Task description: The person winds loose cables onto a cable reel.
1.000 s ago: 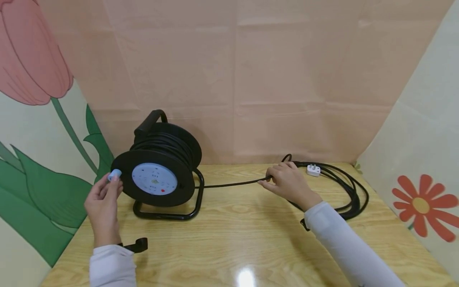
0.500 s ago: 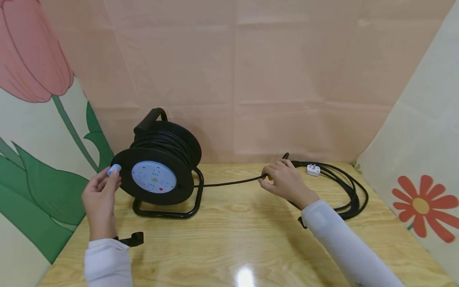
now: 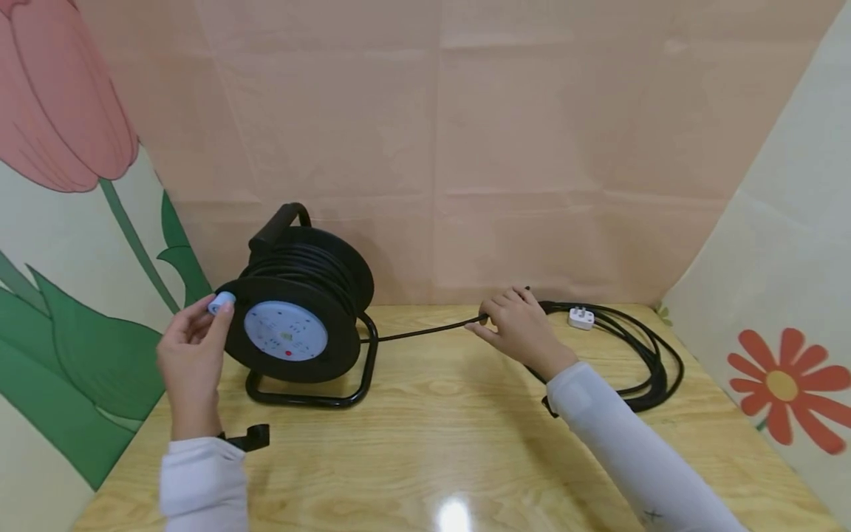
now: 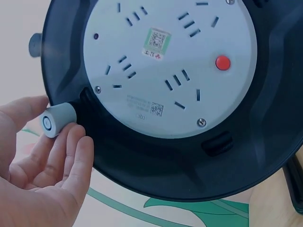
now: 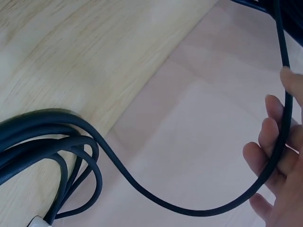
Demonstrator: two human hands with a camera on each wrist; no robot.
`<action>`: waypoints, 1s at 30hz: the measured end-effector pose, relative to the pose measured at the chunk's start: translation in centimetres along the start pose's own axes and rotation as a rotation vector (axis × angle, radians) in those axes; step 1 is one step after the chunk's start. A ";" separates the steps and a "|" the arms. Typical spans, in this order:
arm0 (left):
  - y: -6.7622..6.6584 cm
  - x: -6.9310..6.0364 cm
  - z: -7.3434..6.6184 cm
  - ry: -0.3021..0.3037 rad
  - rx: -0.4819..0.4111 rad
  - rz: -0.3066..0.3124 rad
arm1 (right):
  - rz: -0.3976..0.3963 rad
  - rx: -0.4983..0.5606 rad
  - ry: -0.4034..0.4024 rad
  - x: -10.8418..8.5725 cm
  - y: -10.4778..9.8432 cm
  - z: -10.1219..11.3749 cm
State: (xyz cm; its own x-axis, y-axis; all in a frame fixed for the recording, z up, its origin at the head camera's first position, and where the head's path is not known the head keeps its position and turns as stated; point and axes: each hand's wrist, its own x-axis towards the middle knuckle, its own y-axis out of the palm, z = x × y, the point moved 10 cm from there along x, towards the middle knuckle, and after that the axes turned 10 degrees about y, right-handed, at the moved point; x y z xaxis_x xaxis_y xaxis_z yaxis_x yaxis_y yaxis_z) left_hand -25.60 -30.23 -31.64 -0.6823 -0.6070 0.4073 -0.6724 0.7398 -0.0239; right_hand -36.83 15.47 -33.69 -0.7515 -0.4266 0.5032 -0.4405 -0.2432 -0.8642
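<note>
A black cable reel (image 3: 343,340) stands on the left of the table, with a pale blue socket panel (image 3: 286,330) on its front. My left hand (image 3: 194,362) pinches the small grey-blue crank knob (image 4: 60,118) near the reel's rim, thumb on one side and fingers on the other. From the reel's right side a black cable (image 3: 425,332) runs to my right hand (image 3: 521,330), raised over the table. In the right wrist view the cable passes through the curled fingers (image 5: 258,158), then sags in a loop to the loose coil. The right palm is mostly hidden in the head view.
Loose coils of cable (image 3: 657,377) lie at the table's right rear, with a white plug (image 3: 581,318) among them. A tubular stand (image 3: 312,401) carries the reel, and a carry handle (image 3: 274,227) rises above it. Behind the table (image 3: 412,443) hangs a pinkish sheet (image 3: 465,148).
The knob, pinched in my left hand, has moved up and right as the reel's front turned clockwise. My right hand has shifted left toward the reel with the cable.
</note>
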 end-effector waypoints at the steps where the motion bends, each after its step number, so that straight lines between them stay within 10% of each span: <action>1: 0.1 0.0 -0.1 0.006 0.019 0.004 | -0.001 0.001 0.003 0.0 0.1 0.0; 13: 1.1 -0.6 -1.7 0.070 0.076 -0.009 | -0.026 0.034 -0.012 0.7 -0.3 1.3; 30: 4.0 -2.5 -6.0 0.383 0.134 -0.005 | -0.038 0.069 -0.032 2.7 1.1 4.2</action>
State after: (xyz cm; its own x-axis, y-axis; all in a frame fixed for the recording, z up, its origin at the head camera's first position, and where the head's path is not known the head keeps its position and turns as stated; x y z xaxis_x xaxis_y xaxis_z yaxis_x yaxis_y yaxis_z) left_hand -24.84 -24.05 -27.23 -0.5401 -0.4397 0.7176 -0.7239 0.6776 -0.1296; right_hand -37.31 10.40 -33.34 -0.7184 -0.4434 0.5360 -0.4326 -0.3186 -0.8434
